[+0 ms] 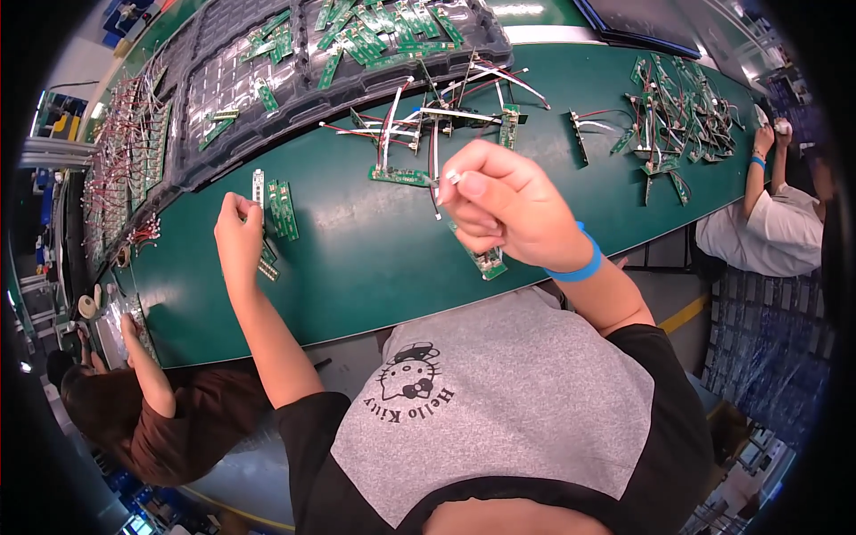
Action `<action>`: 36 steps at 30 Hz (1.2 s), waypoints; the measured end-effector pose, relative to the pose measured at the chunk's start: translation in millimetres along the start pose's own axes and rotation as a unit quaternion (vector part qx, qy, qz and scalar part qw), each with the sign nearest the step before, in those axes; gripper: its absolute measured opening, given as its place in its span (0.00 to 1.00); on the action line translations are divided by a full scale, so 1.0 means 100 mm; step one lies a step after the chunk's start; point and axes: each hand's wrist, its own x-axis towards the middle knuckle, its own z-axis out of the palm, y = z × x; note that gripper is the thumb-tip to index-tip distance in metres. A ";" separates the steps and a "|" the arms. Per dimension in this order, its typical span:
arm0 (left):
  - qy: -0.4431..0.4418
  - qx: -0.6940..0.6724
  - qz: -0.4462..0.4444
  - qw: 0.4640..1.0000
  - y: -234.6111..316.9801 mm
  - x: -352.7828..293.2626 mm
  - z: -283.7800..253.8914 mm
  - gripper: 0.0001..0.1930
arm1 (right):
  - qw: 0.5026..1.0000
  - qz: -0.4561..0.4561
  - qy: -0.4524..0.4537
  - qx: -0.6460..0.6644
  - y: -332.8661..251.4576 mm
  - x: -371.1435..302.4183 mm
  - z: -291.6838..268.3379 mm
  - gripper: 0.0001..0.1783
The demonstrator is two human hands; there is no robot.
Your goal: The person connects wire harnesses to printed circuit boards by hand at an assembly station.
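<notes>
My right hand, with a blue band at its wrist, is raised over the near part of the table. Thumb and forefinger pinch a small white connector; whether a wire runs from it is unclear. Just below that hand a green circuit board lies partly covered. My left hand is closed at the left, its fingertips on a narrow strip-shaped circuit board with a pale face. Right beside it lie green circuit boards. Beyond my right hand are boards with wire leads.
A black partitioned tray with loose green boards stands at the back of the green table. Wired boards heap up at right and far left. Co-workers sit on both sides, one hand showing at right.
</notes>
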 end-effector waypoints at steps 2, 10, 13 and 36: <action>0.030 -0.019 0.080 0.996 0.08 -0.10 0.01 0.08 | 1.000 0.028 -0.006 0.010 0.10 0.02 -0.02 0.10; 0.061 0.224 0.018 0.973 -0.31 0.14 0.24 0.14 | 0.996 0.091 0.010 -0.007 0.22 0.03 0.04 0.12; 0.032 0.161 0.011 0.986 -0.38 0.22 0.22 0.11 | 0.994 0.090 0.014 -0.056 0.28 0.03 0.06 0.12; -0.248 -0.608 0.014 0.754 0.90 -1.21 0.32 0.15 | 0.981 0.051 0.054 -0.182 0.63 0.10 -0.05 0.10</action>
